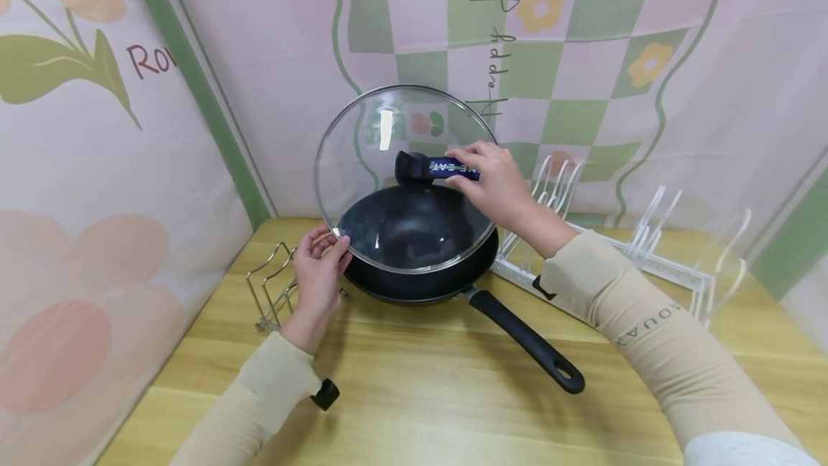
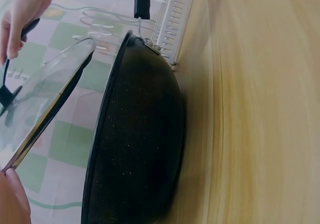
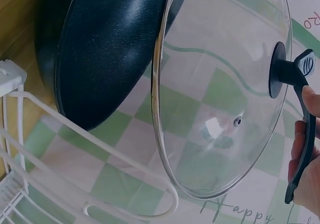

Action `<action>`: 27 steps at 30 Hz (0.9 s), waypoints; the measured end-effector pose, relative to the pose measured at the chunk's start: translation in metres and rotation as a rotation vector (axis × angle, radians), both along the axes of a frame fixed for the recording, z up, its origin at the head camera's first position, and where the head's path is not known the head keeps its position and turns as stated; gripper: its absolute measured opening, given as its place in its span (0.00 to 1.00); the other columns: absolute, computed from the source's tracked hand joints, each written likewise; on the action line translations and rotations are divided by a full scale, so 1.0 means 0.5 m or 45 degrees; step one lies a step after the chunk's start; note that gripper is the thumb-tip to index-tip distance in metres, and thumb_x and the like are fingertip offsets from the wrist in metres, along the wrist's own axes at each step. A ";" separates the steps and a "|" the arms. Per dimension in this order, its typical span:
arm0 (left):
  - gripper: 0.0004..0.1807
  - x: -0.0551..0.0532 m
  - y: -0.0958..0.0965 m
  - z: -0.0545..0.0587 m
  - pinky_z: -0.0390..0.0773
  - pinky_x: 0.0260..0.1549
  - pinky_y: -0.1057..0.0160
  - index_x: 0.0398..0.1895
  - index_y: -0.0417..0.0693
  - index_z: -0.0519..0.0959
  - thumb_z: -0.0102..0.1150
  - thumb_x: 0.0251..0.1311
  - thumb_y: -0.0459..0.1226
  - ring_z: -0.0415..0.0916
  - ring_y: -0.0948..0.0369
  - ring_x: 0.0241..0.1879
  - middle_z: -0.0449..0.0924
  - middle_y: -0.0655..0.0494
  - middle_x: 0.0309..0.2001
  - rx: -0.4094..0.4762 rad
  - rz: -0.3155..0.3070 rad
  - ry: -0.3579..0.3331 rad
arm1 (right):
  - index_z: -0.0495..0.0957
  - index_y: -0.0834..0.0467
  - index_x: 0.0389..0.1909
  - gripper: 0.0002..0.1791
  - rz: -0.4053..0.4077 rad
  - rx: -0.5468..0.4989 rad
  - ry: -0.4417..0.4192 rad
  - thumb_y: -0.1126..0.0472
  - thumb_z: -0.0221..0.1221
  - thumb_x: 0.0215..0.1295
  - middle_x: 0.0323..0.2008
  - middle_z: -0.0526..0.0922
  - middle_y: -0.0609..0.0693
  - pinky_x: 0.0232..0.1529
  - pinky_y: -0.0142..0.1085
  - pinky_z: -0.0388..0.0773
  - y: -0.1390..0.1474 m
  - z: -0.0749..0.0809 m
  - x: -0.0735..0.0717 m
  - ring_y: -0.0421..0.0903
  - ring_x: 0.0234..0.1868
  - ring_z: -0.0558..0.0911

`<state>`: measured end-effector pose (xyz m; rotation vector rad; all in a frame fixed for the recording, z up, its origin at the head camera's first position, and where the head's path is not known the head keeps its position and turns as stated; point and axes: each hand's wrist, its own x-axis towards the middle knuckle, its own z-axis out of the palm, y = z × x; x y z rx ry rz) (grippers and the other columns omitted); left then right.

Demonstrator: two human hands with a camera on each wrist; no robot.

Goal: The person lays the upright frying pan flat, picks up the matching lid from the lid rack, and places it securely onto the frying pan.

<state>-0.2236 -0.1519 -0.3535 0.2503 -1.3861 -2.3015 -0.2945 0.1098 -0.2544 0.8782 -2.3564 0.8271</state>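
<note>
A round glass lid [image 1: 362, 135] with a metal rim is held tilted above a black frying pan [image 1: 414, 290]. My right hand [image 1: 494, 182] grips the lid's black handle [image 3: 306, 134], which bears a blue label in the head view. At the lid's lower left edge, my left hand [image 1: 321, 265] pinches the rim between thumb and fingers. The left wrist view shows a gap between the lid [image 2: 50, 99] and the pan [image 2: 135, 129]. The pan sits on the wooden table, its long black handle [image 1: 527, 340] pointing toward the front right.
Behind my left hand stands a wire rack [image 1: 268, 286] of bent metal loops. A white rack [image 1: 666, 275] with upright prongs extends along the right, partly behind my right forearm. Patterned cloth [image 1: 272, 42] hangs at the back and left of the wooden table [image 1: 401, 394].
</note>
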 end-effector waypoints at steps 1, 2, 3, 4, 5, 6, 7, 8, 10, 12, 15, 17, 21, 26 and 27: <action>0.18 0.002 0.001 0.001 0.83 0.28 0.70 0.47 0.44 0.73 0.61 0.61 0.18 0.78 0.67 0.27 0.74 0.55 0.33 -0.002 -0.006 0.000 | 0.81 0.66 0.59 0.24 -0.001 -0.004 0.001 0.65 0.70 0.64 0.53 0.81 0.64 0.65 0.57 0.63 0.000 0.000 -0.001 0.61 0.56 0.76; 0.19 0.003 0.001 0.002 0.83 0.28 0.70 0.48 0.44 0.73 0.61 0.60 0.17 0.77 0.67 0.27 0.74 0.55 0.33 -0.005 -0.010 -0.001 | 0.81 0.67 0.59 0.23 -0.002 -0.009 0.000 0.64 0.70 0.64 0.53 0.81 0.64 0.64 0.58 0.64 0.000 -0.001 -0.001 0.61 0.56 0.76; 0.20 0.005 0.001 0.002 0.83 0.28 0.70 0.49 0.45 0.72 0.61 0.60 0.17 0.77 0.66 0.26 0.74 0.55 0.34 -0.011 -0.013 0.000 | 0.81 0.67 0.59 0.23 -0.002 -0.012 -0.003 0.64 0.70 0.64 0.53 0.81 0.64 0.64 0.58 0.64 -0.001 -0.001 -0.002 0.61 0.57 0.76; 0.22 0.006 0.002 0.002 0.83 0.27 0.70 0.50 0.46 0.72 0.60 0.59 0.16 0.77 0.66 0.26 0.74 0.55 0.34 -0.019 -0.015 0.002 | 0.81 0.66 0.59 0.23 -0.004 -0.015 -0.011 0.64 0.70 0.64 0.53 0.81 0.64 0.63 0.58 0.64 -0.001 -0.001 -0.003 0.62 0.57 0.76; 0.23 0.007 0.003 0.003 0.83 0.27 0.70 0.50 0.47 0.71 0.60 0.59 0.16 0.77 0.66 0.26 0.73 0.55 0.34 -0.027 -0.017 0.001 | 0.81 0.66 0.59 0.23 -0.009 -0.016 -0.024 0.64 0.70 0.65 0.54 0.81 0.64 0.63 0.58 0.65 -0.001 -0.001 -0.003 0.62 0.57 0.76; 0.24 0.009 0.004 0.003 0.83 0.27 0.70 0.52 0.47 0.71 0.60 0.59 0.15 0.77 0.66 0.25 0.73 0.55 0.34 -0.032 -0.023 0.005 | 0.81 0.66 0.60 0.23 -0.015 -0.017 -0.037 0.64 0.70 0.65 0.54 0.81 0.64 0.62 0.58 0.65 -0.001 -0.001 -0.004 0.62 0.57 0.76; 0.25 0.009 0.005 0.003 0.83 0.27 0.70 0.53 0.47 0.70 0.59 0.58 0.15 0.77 0.66 0.25 0.73 0.54 0.34 -0.035 -0.028 0.007 | 0.81 0.66 0.60 0.23 -0.020 -0.020 -0.050 0.63 0.69 0.66 0.54 0.81 0.64 0.62 0.58 0.66 -0.001 -0.001 -0.004 0.62 0.57 0.75; 0.26 0.010 0.006 0.002 0.83 0.27 0.70 0.53 0.47 0.70 0.59 0.58 0.14 0.77 0.65 0.26 0.72 0.54 0.35 -0.037 -0.035 0.009 | 0.80 0.66 0.60 0.23 -0.027 -0.022 -0.064 0.63 0.69 0.66 0.54 0.81 0.65 0.61 0.58 0.66 -0.001 -0.001 -0.004 0.63 0.57 0.75; 0.28 0.012 0.009 0.003 0.83 0.28 0.69 0.55 0.47 0.69 0.59 0.57 0.14 0.77 0.65 0.26 0.72 0.53 0.35 -0.038 -0.051 0.009 | 0.80 0.66 0.61 0.23 -0.042 -0.022 -0.091 0.63 0.68 0.68 0.54 0.80 0.65 0.60 0.58 0.67 -0.001 -0.001 -0.004 0.63 0.57 0.75; 0.29 0.014 0.010 0.004 0.84 0.29 0.69 0.56 0.46 0.68 0.58 0.56 0.13 0.78 0.65 0.27 0.71 0.53 0.36 -0.036 -0.063 0.005 | 0.80 0.66 0.61 0.23 -0.053 -0.019 -0.104 0.62 0.67 0.69 0.55 0.80 0.65 0.59 0.58 0.67 -0.002 -0.001 -0.005 0.63 0.57 0.75; 0.29 0.016 0.012 0.005 0.84 0.29 0.69 0.56 0.46 0.68 0.59 0.56 0.13 0.78 0.65 0.27 0.70 0.53 0.37 -0.042 -0.070 -0.010 | 0.80 0.66 0.61 0.23 -0.061 -0.011 -0.111 0.62 0.67 0.69 0.55 0.80 0.64 0.60 0.58 0.67 -0.002 0.000 -0.005 0.63 0.58 0.75; 0.28 0.016 0.013 0.005 0.84 0.28 0.69 0.55 0.46 0.67 0.59 0.57 0.14 0.78 0.65 0.27 0.70 0.53 0.37 -0.046 -0.072 -0.022 | 0.80 0.66 0.61 0.22 -0.064 -0.003 -0.112 0.62 0.67 0.69 0.56 0.80 0.64 0.60 0.58 0.67 -0.002 0.001 -0.005 0.63 0.58 0.75; 0.26 0.018 0.014 0.005 0.83 0.28 0.70 0.53 0.46 0.67 0.58 0.58 0.14 0.78 0.66 0.27 0.71 0.53 0.37 -0.039 -0.070 -0.049 | 0.80 0.65 0.62 0.23 -0.065 0.020 -0.129 0.61 0.67 0.69 0.56 0.80 0.65 0.62 0.58 0.66 -0.005 0.004 -0.007 0.63 0.58 0.74; 0.22 0.019 0.017 0.006 0.83 0.29 0.70 0.49 0.43 0.68 0.58 0.59 0.14 0.77 0.66 0.27 0.71 0.53 0.37 -0.002 -0.064 -0.070 | 0.79 0.65 0.63 0.23 -0.065 0.039 -0.180 0.60 0.66 0.70 0.57 0.79 0.65 0.59 0.57 0.69 -0.007 0.011 -0.012 0.63 0.58 0.75; 0.22 0.019 0.017 0.007 0.84 0.29 0.70 0.49 0.42 0.68 0.58 0.59 0.14 0.78 0.66 0.27 0.71 0.52 0.37 0.006 -0.063 -0.072 | 0.79 0.65 0.63 0.23 -0.066 0.040 -0.187 0.60 0.66 0.71 0.57 0.79 0.65 0.58 0.57 0.70 -0.008 0.011 -0.013 0.63 0.58 0.75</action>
